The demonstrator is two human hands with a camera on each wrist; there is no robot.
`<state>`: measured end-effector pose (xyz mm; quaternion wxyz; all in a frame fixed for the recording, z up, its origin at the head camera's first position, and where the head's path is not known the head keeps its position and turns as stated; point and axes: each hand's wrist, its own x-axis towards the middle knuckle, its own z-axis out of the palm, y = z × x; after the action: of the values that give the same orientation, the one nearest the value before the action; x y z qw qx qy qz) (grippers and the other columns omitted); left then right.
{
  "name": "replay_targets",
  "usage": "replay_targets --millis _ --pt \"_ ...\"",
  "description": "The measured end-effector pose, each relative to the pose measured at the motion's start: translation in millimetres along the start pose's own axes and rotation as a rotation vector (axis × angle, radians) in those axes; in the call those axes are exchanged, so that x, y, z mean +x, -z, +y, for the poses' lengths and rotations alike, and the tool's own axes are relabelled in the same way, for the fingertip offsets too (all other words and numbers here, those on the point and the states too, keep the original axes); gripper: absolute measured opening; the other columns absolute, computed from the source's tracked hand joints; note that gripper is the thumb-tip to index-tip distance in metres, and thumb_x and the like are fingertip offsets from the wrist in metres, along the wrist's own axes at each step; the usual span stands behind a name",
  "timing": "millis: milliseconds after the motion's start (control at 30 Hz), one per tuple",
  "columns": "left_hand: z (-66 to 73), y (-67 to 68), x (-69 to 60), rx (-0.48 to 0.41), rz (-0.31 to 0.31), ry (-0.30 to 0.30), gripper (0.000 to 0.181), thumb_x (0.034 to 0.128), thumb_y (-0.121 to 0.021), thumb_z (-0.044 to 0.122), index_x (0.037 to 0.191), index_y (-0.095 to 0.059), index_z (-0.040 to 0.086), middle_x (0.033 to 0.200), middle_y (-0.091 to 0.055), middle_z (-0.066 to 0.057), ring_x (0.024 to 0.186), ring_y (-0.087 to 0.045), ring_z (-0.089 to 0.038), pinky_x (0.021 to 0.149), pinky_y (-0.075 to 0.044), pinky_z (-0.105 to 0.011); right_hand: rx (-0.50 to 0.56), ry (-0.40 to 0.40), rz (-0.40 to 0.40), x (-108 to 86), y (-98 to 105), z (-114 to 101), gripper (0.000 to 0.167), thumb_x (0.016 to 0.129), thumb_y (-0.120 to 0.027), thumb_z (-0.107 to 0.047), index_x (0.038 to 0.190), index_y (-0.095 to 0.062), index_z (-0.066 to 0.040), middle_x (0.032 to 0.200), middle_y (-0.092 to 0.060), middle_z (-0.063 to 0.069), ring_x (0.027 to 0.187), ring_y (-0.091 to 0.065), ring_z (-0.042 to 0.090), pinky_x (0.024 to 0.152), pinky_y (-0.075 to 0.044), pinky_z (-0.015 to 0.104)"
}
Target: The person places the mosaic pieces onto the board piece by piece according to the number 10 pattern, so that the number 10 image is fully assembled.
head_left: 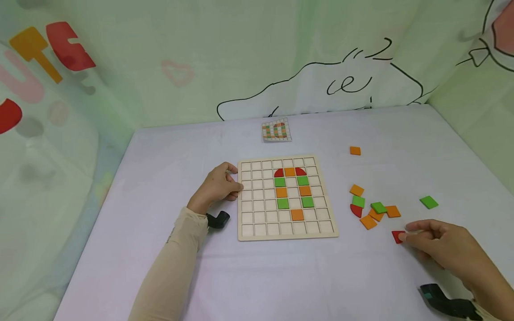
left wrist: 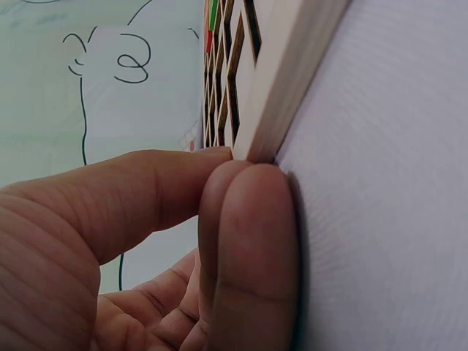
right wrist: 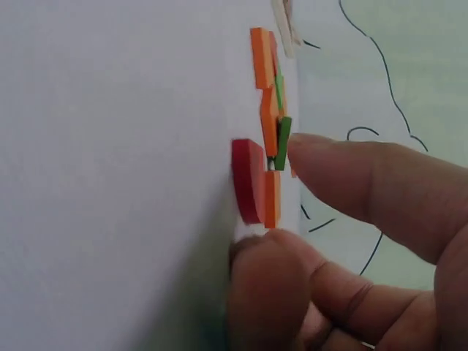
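Observation:
My left hand (head_left: 217, 185) holds the left edge of a wooden grid board (head_left: 259, 236); in the left wrist view its thumb and fingers (left wrist: 256, 234) meet at the board's edge (left wrist: 281, 88). Red, orange and green pieces fill some cells, with an orange square (head_left: 297, 215) lowest. At the right, my right hand (head_left: 445, 243) is over a red quarter-round piece (head_left: 396, 236). The right wrist view shows this red piece (right wrist: 247, 181) flat on the table, between and beyond the spread thumb and fingers, not visibly pinched.
Loose orange, green and red pieces (head_left: 368, 222) lie between the board and my right hand, some overlapping. A green tile (head_left: 429, 202) and an orange tile (head_left: 355, 150) lie apart. A small pattern card (head_left: 277, 130) stands behind the board, before a printed curtain (head_left: 241, 53).

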<state>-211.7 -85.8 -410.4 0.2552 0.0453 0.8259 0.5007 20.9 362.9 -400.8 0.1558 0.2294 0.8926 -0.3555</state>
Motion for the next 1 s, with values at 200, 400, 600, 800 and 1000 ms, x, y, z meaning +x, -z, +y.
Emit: replay_targets --millis 200,400,600,800,1000 --pt "-1.1 0.3 -0.1 -0.004 -0.004 -0.007 0.050 0.0919 -0.076 0.001 0.135 -0.050 0.002 0.094 -0.057 -0.012 0.065 -0.065 -0.016 0.062 -0.062 -0.026 -0.111 0.018 0.045 1.9 -6.5 -6.3 0.064 0.095 -0.072 -0.055 0.125 -0.065 0.001 0.083 -0.067 -0.004 0.073 -0.052 0.011 0.058 -0.041 0.024" --pt "-0.5 0.1 -0.6 -0.006 0.000 -0.006 0.050 0.0915 -0.076 0.001 0.135 -0.050 0.002 0.093 -0.058 -0.012 0.065 -0.065 -0.016 0.062 -0.062 -0.026 -0.096 0.014 0.052 -0.5 -9.1 -11.4 0.057 0.093 -0.075 -0.055 0.117 -0.069 -0.003 0.089 -0.070 -0.005 0.079 -0.053 0.011 0.058 -0.045 0.025" --pt "0.5 0.0 -0.3 -0.001 -0.001 -0.003 0.050 0.0914 -0.077 0.001 0.134 -0.051 0.003 0.093 -0.058 -0.011 0.066 -0.065 -0.016 0.064 -0.062 -0.026 0.008 0.048 0.056 -1.1 -13.4 -13.5 0.044 0.094 -0.077 -0.043 0.113 -0.069 -0.005 0.090 -0.075 -0.004 0.075 -0.059 0.006 0.060 -0.051 0.024" --pt "-0.1 -0.1 0.6 0.000 -0.001 -0.009 0.050 0.0916 -0.076 0.000 0.134 -0.050 0.002 0.092 -0.058 -0.011 0.066 -0.065 -0.015 0.063 -0.062 -0.026 0.267 0.106 -0.030 0.0 -22.0 -23.6 0.034 0.097 -0.077 -0.024 0.114 -0.067 0.004 0.089 -0.075 -0.002 0.073 -0.071 0.016 0.067 -0.064 0.029" --pt "-0.8 0.0 1.0 0.001 -0.002 -0.008 0.049 0.0920 -0.076 0.000 0.134 -0.050 0.002 0.092 -0.058 -0.011 0.066 -0.064 -0.015 0.063 -0.062 -0.026 0.394 0.165 -0.092 4.1 -33.3 -42.9 0.030 0.099 -0.074 -0.017 0.116 -0.064 0.006 0.091 -0.076 -0.002 0.078 -0.074 0.016 0.071 -0.065 0.031"
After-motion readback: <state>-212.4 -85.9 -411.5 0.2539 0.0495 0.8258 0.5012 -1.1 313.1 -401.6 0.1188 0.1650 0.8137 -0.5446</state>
